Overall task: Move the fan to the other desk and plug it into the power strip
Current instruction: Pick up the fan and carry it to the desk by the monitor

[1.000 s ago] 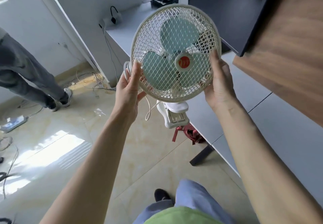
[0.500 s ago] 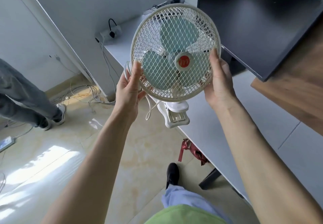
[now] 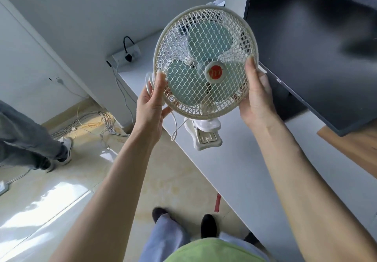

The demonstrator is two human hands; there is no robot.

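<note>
We held the fan [image 3: 206,63] up in the air between our two hands, its round grille facing us and its clip base [image 3: 204,134] hanging below, over the near edge of the white desk [image 3: 255,169]. Our left hand [image 3: 151,106] gripped the grille's left rim, with the coiled cord [image 3: 150,84] bunched behind its fingers; our right hand [image 3: 257,98] clasped the right rim. The power strip [image 3: 126,56] lay at the desk's far left end, ahead and to the left of the fan, so our left hand was the nearer one to it. We judged the fan had yet to be set down, and the cord freed, before plugging in.
</note>
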